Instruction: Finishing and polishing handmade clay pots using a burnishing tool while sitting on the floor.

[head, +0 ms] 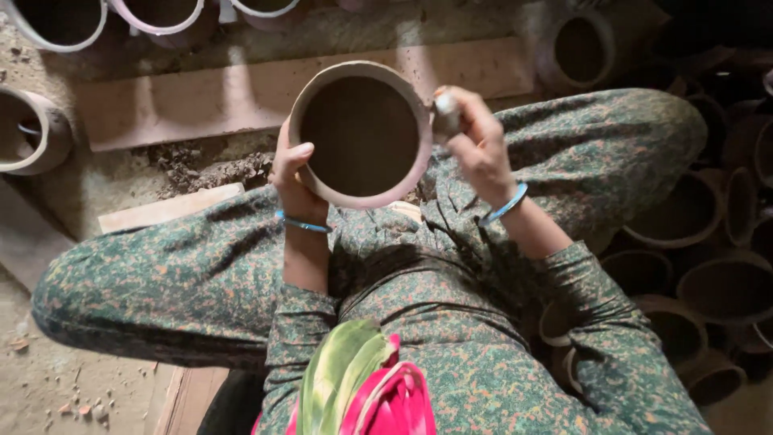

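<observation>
Head view. I sit cross-legged on the floor (48,395), and the pot (360,135) is held over my lap, between my two hands. Its mouth faces straight up at the camera, so its axis runs vertically, toward my head; the round rim shows as a full circle.

My left hand (291,179) is clamped on the pot's left wall, thumb lying over the rim, fingers hidden beneath. My right hand (475,149) is closed on a small pale tool (445,115), which touches the rim's right outer edge. The hands stand apart, one on each side of the pot, both in contact with it or nearly so. Neither is clearly nearer; the left carries the weight, as I judge it.

A plank (201,101) lies on the floor just beyond the pot. More pots (692,266) crowd the floor to my right, and others (56,24) stand along the far edge.
</observation>
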